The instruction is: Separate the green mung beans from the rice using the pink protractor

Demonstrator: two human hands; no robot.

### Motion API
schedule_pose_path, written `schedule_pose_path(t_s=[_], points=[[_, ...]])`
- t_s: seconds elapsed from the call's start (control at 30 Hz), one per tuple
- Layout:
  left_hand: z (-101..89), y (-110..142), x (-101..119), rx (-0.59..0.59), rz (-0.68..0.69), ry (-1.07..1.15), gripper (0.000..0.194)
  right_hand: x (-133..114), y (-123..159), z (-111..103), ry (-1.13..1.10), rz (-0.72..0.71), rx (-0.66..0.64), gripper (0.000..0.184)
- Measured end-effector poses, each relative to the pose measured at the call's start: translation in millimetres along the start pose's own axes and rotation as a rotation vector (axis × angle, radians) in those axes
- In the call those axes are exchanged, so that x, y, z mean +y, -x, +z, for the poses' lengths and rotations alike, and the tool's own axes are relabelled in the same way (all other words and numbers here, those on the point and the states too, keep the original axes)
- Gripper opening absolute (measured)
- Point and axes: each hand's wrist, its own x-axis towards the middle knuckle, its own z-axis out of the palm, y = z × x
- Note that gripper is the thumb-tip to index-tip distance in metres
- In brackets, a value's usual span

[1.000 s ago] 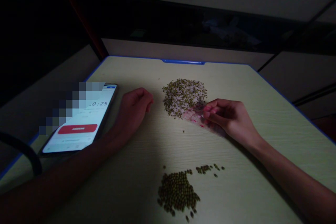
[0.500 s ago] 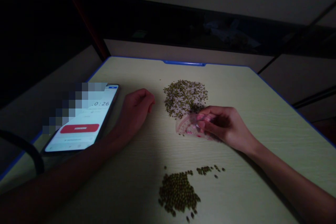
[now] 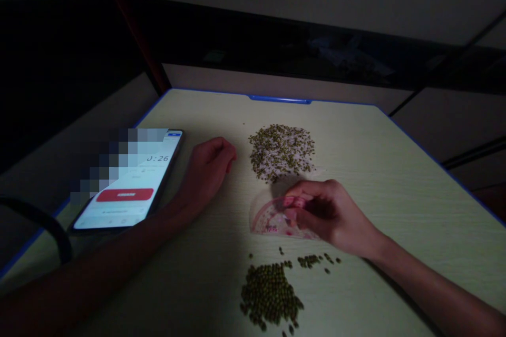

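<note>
My right hand [image 3: 324, 213] pinches a clear protractor [image 3: 266, 216] with pink markings, held low over the table between two groups of small green beans. Beyond it lies a round spread of beans mixed with white grains [image 3: 281, 152]. Closer to me is a denser pile of green beans [image 3: 271, 295], with a short trail of loose beans [image 3: 310, 260] at its upper right. My left hand [image 3: 211, 160] rests on its side at the left of the mixed spread, its fingers curled. Whether anything is inside those fingers is hidden.
A phone [image 3: 130, 184] with a lit screen showing a timer lies at the left, beside my left forearm. The pale wood-look table [image 3: 375, 152] has a blue edge and a blue handle [image 3: 280, 99] at its far side. A dark curved strap or cable [image 3: 51, 226] arches at the left.
My right hand has drawn the protractor toward me and slightly left, away from the mixed spread. A loose bean now lies just above the near pile. The left hand keeps its place.
</note>
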Motion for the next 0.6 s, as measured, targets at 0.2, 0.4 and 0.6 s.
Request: schedule_pose_path(t_s=[0.2,0.4,0.6], points=[[0.2,-0.4,0.0,-0.001,-0.022,0.024,0.025,0.5,-5.0,-1.2,-0.063,0.076,0.225,0.005],[0.2,-0.7,-0.7,-0.006,-0.021,0.024,0.026,0.6,-3.6,-18.1,0.014,0.146,0.333,0.010],[0.6,0.4,-0.7,0.001,-0.019,0.008,0.025,3.9,-5.6,-27.9,0.032,0.175,0.416,0.010]])
